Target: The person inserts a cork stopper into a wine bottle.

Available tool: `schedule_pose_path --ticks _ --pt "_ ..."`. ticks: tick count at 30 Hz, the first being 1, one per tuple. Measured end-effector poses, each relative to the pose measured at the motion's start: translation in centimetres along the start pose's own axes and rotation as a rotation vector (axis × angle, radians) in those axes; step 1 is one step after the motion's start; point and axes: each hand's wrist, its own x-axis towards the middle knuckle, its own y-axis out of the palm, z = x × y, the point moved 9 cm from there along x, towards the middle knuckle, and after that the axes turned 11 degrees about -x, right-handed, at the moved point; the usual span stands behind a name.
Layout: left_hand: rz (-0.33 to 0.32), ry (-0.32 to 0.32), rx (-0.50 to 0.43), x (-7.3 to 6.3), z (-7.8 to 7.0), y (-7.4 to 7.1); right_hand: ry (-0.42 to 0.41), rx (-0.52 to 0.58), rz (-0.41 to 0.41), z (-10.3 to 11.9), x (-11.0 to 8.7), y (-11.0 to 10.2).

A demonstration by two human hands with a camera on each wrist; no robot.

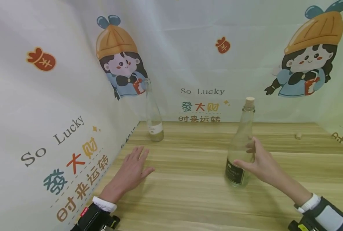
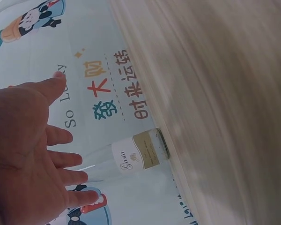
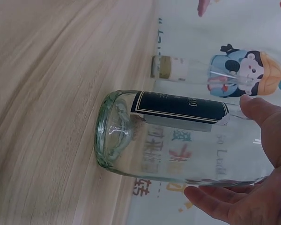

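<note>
The right hand [image 1: 262,163] gripped a black-labelled clear-glass bottle [image 1: 236,149], the left hand [image 1: 131,170] spread flat, white-labelled clear-glass bottle [image 1: 154,126] far left, beige stub [image 1: 298,136] far right.

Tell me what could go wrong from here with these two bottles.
1. The right hand is around the corked bottle; bare glass could slip if the grip is light.
2. The cork stands partly out of the bottle's mouth, so a knock might loosen it.
3. The left hand is open, fingers pointing toward the other bottle; a careless forward move could tip that one.
</note>
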Motion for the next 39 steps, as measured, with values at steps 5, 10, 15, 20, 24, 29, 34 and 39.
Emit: schedule_pose_path --ticks 5,10,15,20,24,29,34,39 --pt "0.000 -0.003 -0.006 -0.2 0.1 0.0 0.029 -0.011 -0.005 -0.9 0.3 -0.3" --pt "0.007 -0.004 -0.016 -0.4 0.1 0.1 0.068 -0.019 0.004 -2.0 0.4 -0.2" --pt "0.011 0.002 -0.007 -0.6 0.2 0.3 0.085 -0.022 0.001 -2.8 0.5 -0.2" --pt "0.015 0.004 -0.002 -0.7 0.3 0.5 0.088 -0.039 -0.001 -3.6 0.8 -0.6" --pt "0.022 -0.005 -0.005 -0.7 0.5 0.6 0.090 -0.076 -0.007 -4.2 1.3 -1.1" --pt "0.030 -0.005 -0.009 -0.7 0.8 0.7 0.134 -0.081 0.017 -5.5 2.1 -1.5" --pt "0.038 -0.021 -0.014 -0.5 1.2 0.5 0.168 -0.039 0.016 -7.1 3.2 -1.9" --pt "0.049 -0.042 -0.038 -0.6 1.7 0.5 0.188 -0.013 0.002 -8.3 4.6 -2.2"
